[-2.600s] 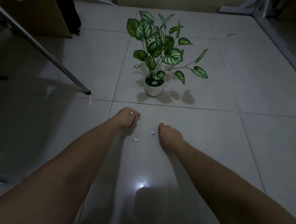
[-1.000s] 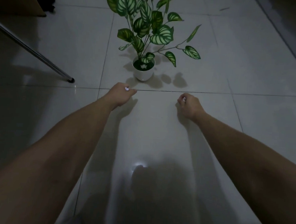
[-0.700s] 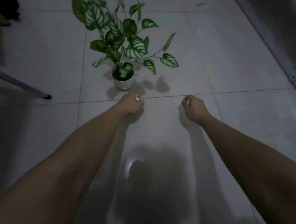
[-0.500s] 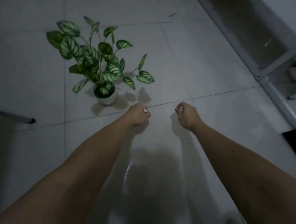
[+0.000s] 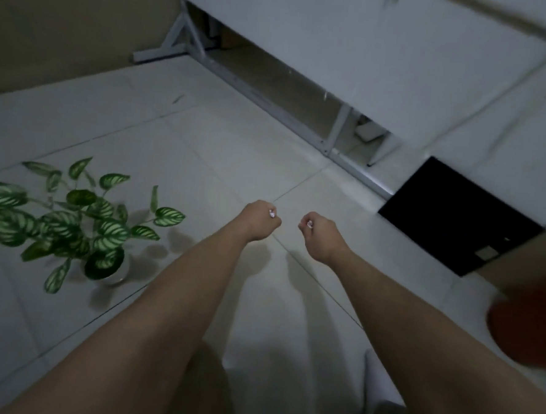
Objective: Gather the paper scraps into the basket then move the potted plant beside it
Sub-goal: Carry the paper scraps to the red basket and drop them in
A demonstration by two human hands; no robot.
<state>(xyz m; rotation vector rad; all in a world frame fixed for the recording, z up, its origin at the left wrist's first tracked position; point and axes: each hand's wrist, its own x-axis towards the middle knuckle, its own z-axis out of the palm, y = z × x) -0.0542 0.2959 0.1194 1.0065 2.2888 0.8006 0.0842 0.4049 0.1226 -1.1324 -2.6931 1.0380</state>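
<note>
The left hand (image 5: 259, 220) and right hand (image 5: 319, 233) each pinch 1 small white paper scrap (image 5: 272, 213); a loosened pinch could drop them on the pale tiled floor (image 5: 224, 152), with no basket in view.

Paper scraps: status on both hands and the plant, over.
Left hand shut on a paper scrap; right hand shut on another scrap. Potted plant standing on the floor, left of both arms. No basket clearly in view.

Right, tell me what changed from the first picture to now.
The right hand picked a paper scrap off the floor, and both scraps that lay on the tiles are gone. The view swung right, so the potted plant now sits at the left. The left hand keeps its grip on its own scrap. The plant's spot looks unchanged.
</note>
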